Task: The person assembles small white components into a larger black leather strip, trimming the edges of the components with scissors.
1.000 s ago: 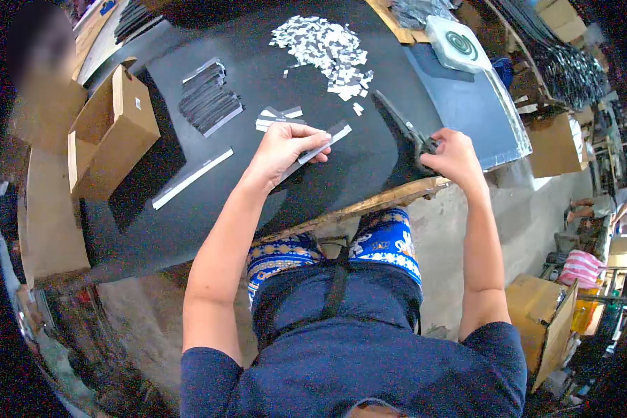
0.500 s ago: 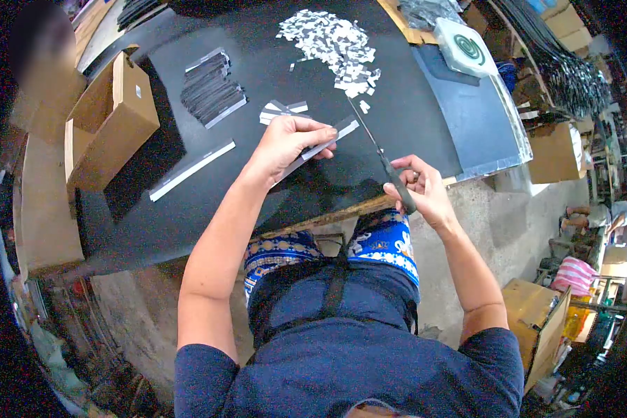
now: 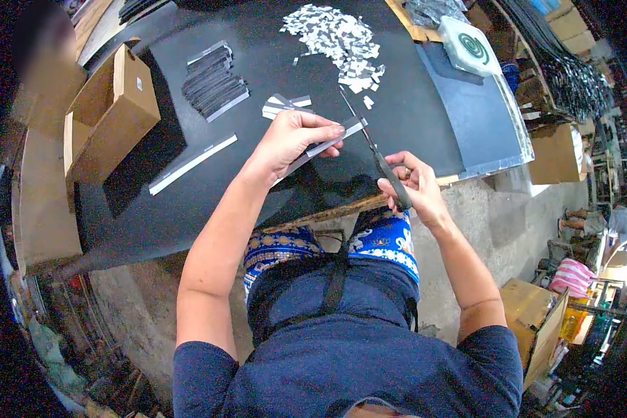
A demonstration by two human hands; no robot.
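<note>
broadly, the black worktop (image 3: 209, 188) fills the scene, with a cardboard box (image 3: 108, 115) at its left, a stack of dark strips (image 3: 212, 83) beyond, and a heap of small white cut pieces (image 3: 338, 38) at the far side. a long loose strip (image 3: 191, 164) lies left of the hands. the left hand (image 3: 292, 139) pinches a grey-and-white strip (image 3: 334, 138) just above the worktop, its free end poking right. the right hand (image 3: 411, 184) is closed round the handles of the scissors (image 3: 369, 143), blades pointing far and crossing that free end. to cut well, i'd judge the strip should stay taut and square to the blades, fingers well back, each snip matching the pieces in the heap.
</note>
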